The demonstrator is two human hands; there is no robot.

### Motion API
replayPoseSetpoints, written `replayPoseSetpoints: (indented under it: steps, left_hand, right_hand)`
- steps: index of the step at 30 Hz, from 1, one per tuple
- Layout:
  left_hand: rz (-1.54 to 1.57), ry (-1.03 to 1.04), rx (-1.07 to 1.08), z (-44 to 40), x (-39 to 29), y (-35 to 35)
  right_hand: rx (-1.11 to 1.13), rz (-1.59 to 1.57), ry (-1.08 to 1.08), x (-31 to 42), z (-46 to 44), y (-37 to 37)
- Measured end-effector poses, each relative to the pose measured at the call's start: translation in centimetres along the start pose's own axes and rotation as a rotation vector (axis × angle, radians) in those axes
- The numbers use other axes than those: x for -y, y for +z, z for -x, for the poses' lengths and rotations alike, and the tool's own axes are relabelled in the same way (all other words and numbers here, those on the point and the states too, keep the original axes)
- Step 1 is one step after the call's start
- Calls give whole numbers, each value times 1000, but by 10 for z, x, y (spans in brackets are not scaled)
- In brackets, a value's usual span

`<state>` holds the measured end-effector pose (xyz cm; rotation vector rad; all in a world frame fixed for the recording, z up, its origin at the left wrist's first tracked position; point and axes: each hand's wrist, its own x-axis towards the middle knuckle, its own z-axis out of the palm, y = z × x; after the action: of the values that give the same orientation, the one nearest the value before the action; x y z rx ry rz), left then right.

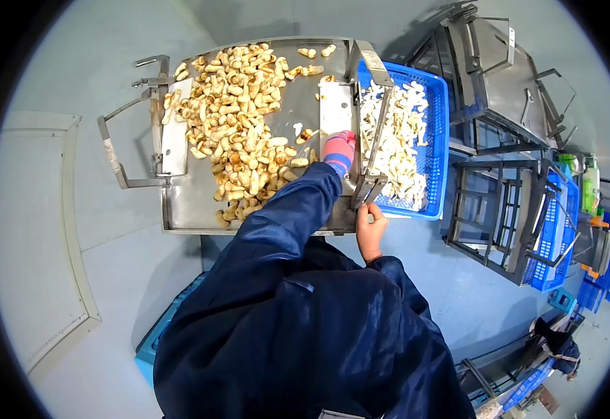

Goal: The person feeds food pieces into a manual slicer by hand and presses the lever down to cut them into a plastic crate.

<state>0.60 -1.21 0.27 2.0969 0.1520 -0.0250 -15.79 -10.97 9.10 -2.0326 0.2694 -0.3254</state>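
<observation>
My left hand [340, 150], in a pink and blue striped glove, is at the lower end of a white board [337, 108] on the metal tray's right side. Its fingers look bunched together; whatever they hold is hidden. My bare right hand [371, 232] is closed around the near end of a metal cutter arm [376, 140] that runs along the board. A large heap of stubby cream-and-brown mushrooms [238, 112] covers much of the metal tray [193, 216]. Beyond the arm, pale cut pieces [395, 140] lie in a blue basket [439, 140].
A second metal frame arm [113, 150] with a white board [175, 133] stands at the tray's left edge. To the right are metal stands [500, 70] and more blue baskets [553, 237]. A teal crate [158, 332] sits low on the left.
</observation>
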Motion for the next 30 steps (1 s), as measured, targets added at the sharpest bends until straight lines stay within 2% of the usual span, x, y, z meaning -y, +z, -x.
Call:
replayPoseSetpoints:
  steps: [3, 4, 7, 8, 9, 10, 11, 12, 13, 15, 18, 21, 23, 24, 25, 27, 30]
  left_hand:
    - [178, -332, 26, -4, -18, 10]
    - [426, -300, -3, -19, 25, 41]
    - [752, -236, 138, -1, -47, -21]
    - [549, -63, 80, -1, -44, -32]
    - [55, -50, 13, 1, -53, -61]
    - [-209, 272, -151, -8, -16, -70]
    - [-672, 175, -100, -10, -10, -90]
    - [-773, 76, 6, -16, 14, -97]
    - [-737, 82, 84, -20, 47, -96]
    - [-605, 191, 165, -14, 36, -114]
    - [410, -42, 179, -23, 31, -88]
    - [982, -374, 186, -12, 18, -47]
    - [1082, -312, 138, -7, 42, -6]
    - [795, -308, 122, 1, 34, -2]
    - [542, -221, 78, 8, 27, 2]
    - [328, -211, 15, 16, 26, 8]
    - [211, -37, -105, 24, 8, -6]
  right_hand:
    - [7, -2, 27, 6, 0, -1]
    - [-1, -6, 21, 8, 0, -2]
    - [-6, -6, 18, 9, -1, -2]
    - [-1, -7, 27, 11, -2, -2]
    - [2, -6, 35, 12, -2, -3]
    - [-24, -22, 27, 14, -3, -2]
    - [-22, -18, 31, 13, -4, -2]
    - [-17, -15, 37, 11, -3, -2]
    - [-12, -14, 43, 10, -2, -1]
    - [-29, -54, 40, 11, -2, 0]
    - [-30, -62, 43, 16, -7, -1]
    - [10, -98, 101, 32, -11, -9]
    - [39, -144, 154, 36, -18, -10]
    - [55, -166, 189, 36, -19, -10]
    - [70, -188, 226, 35, -19, -11]
    - [78, -151, 207, 37, -22, -12]
    - [83, -91, 171, 40, -22, -13]
